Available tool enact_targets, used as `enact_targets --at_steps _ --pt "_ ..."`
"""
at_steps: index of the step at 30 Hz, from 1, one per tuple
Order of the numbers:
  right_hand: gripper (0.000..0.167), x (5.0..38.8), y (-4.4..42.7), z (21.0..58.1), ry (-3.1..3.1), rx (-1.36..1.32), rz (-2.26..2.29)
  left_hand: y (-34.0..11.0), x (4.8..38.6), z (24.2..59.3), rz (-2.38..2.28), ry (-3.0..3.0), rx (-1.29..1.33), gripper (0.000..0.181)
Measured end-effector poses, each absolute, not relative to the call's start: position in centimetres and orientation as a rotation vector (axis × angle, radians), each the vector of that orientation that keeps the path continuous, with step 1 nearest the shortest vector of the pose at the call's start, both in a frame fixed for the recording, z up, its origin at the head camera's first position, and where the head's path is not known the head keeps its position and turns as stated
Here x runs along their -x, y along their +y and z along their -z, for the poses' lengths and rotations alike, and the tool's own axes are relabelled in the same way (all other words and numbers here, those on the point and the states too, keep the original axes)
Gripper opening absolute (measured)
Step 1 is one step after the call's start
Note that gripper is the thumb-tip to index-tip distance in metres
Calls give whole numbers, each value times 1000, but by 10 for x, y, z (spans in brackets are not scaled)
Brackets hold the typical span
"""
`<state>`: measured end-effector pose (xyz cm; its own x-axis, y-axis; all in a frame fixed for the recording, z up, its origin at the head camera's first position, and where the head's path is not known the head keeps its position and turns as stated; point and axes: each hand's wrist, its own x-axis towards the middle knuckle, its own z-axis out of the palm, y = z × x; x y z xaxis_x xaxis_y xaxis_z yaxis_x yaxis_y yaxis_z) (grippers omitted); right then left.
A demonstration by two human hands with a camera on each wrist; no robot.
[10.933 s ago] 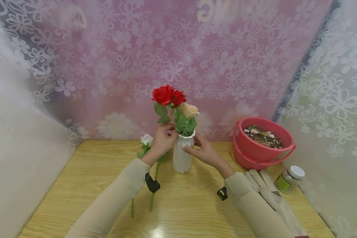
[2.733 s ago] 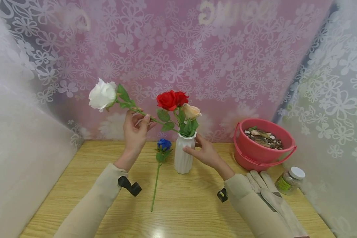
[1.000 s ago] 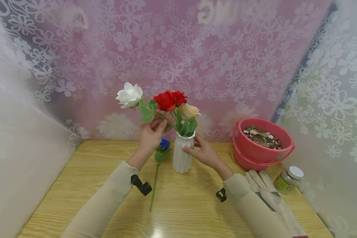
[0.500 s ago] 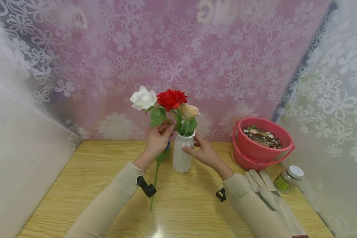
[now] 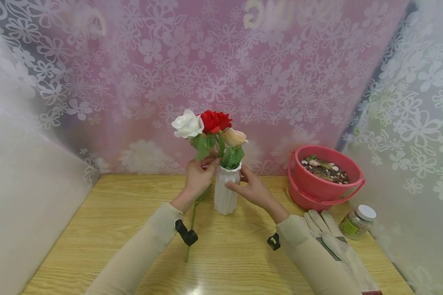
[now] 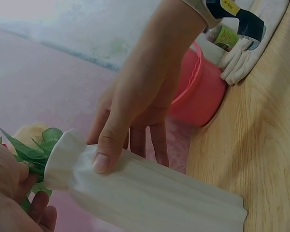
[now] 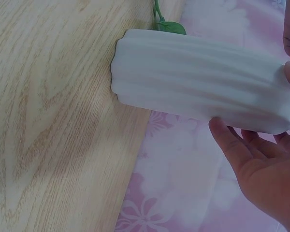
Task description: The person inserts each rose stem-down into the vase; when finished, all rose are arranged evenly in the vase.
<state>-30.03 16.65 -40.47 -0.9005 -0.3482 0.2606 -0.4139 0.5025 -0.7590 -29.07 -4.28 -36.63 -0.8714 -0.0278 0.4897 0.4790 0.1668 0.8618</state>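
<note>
leaning above the left grip point(image 5: 199, 177) is the white rose point(image 5: 188, 124).

On the surface point(image 5: 240, 266), the vase point(image 5: 226, 197) stands with roses point(image 5: 215, 121) in its mouth. A flower stem point(image 5: 193, 219) lies to its left; to its right stands the bucket point(image 5: 305, 196) (stones point(image 5: 336, 177) inside), behind the gloves point(image 5: 341, 252), with the jar point(image 5: 356, 224) right of them.

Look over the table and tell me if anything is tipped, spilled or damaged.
Nothing stands out: the vase and jar stand upright, the bucket holds its pebbles, and no spill or breakage shows. One stem on the table is partly hidden by the left hand.
</note>
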Motion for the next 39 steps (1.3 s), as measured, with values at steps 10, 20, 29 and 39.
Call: enact_targets --at_steps 10,20,29,39 --pt "82 298 167 404 -2672 -657 -1379 -40 293 370 1796 -2061 320 29" --pt "79 300 168 405 -2668 -663 -1359 -36 300 376 1771 -1964 260 20" --pt "78 300 167 405 -2642 -678 -1389 -30 302 376 1853 -1809 248 19" --pt "80 299 167 405 -2643 -684 -1401 -31 302 379 1786 -1984 284 19"
